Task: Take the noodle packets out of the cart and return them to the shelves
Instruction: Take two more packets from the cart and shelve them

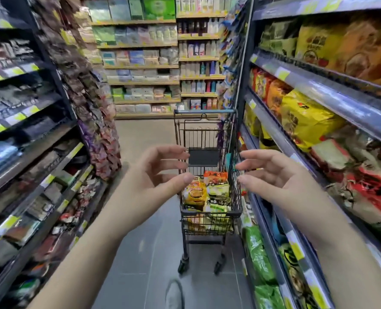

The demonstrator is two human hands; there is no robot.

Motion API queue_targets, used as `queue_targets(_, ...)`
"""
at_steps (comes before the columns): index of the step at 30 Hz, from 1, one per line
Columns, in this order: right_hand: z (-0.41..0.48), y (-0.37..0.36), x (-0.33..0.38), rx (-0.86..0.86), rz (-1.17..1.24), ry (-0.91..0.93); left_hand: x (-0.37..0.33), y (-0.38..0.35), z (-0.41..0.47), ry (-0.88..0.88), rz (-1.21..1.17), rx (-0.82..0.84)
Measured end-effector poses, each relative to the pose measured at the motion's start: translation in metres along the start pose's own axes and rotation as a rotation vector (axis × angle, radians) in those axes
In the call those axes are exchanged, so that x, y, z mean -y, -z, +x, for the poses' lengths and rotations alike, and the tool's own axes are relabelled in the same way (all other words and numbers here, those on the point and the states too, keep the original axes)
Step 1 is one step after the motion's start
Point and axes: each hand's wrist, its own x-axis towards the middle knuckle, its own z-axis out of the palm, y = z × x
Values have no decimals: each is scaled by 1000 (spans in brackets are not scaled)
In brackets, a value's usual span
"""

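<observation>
The cart (211,212) stands in the aisle ahead, its right side close against the right shelves (332,94). A wider strip of grey floor (145,253) lies open on its left. The packets (196,194) (orange, yellow and green ones) lie piled in the basket's near end, at or below the rim.

Both hands are raised in front of the cart, apart from each other and touching nothing. The left hand (160,172) and right hand (272,175) face palm to palm, fingers spread wide and loosely bent.

Big bags (305,119) fill the right shelves, just behind the shelf edges. Strips of hanging sachets (91,112) jut into the aisle at the far end of the left shelves (29,134).

The left shelves are blurred, and their goods are hard to make out. 1 shoe (174,294) is cut off by the bottom edge. The lower layers in the cart are half hidden behind its wire.
</observation>
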Motion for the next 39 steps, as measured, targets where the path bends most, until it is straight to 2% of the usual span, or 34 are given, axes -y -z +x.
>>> queue_targets(10,230,-28,-74,-57,-55,-153,126,77,244,79,-4,113)
queue_targets(15,301,-33,-107,-98,-69,-247,189,82,325,161,-56,200)
queue_targets(20,353,-32,-142,-128,-63,-312,244,72,363,267,-127,231)
queue_targets(28,429,-15,-205,-41,3,-373,299,70,403,408,-92,210)
queue_targets(34,489,14,-263,48,24,-465,350,52,435,525,-76,99)
queue_targets(39,524,24,-317,79,1,-547,398,36,451,655,-71,72)
